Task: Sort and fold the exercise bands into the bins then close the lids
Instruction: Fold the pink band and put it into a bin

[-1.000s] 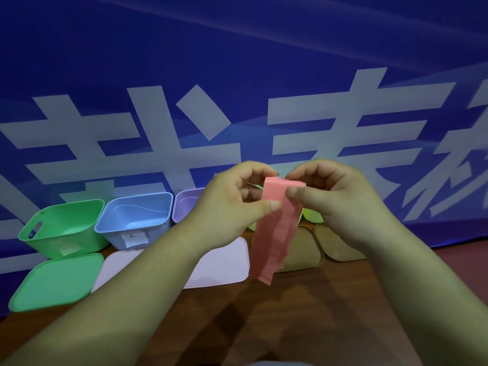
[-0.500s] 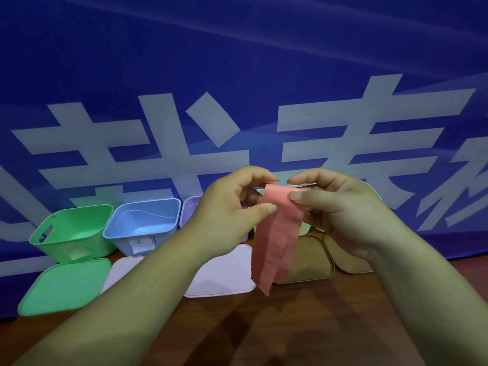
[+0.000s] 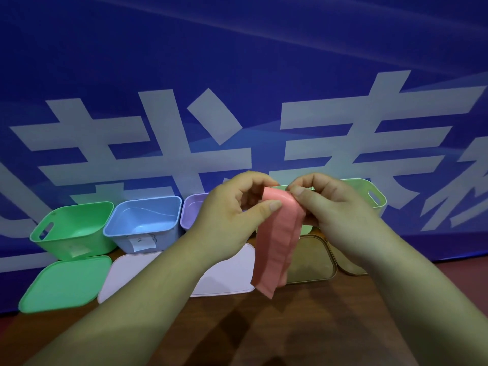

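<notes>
Two bare hands meet at chest height. The left hand [image 3: 232, 215] pinches the top of a pink exercise band [image 3: 277, 241] between thumb and curled fingers. The right hand [image 3: 335, 215] pinches the same top edge from the other side. The band hangs down from both grips in a doubled strip, its lower end loose above a brown table [image 3: 290, 328].

Behind the band and to its left, open bins stand in a row against the wall. The purple bin [image 3: 192, 210] is nearest and half hidden by the left hand. The blue bin [image 3: 142, 220], with a paper label on its front, comes next, and the green bin [image 3: 71, 228] is farthest.

Right of the band, a pale green bin [image 3: 369, 196] shows past the right hand, which covers most of it.

Lids lie flat in front of the bins. Left of the band are a green lid [image 3: 63, 283] and two pale lids [image 3: 126, 270], crossed by the left forearm. Right of the band are two tan lids [image 3: 311, 260], one partly covered by the band and one by the right wrist.

A blue banner [image 3: 237, 62] with large white characters fills the background.
</notes>
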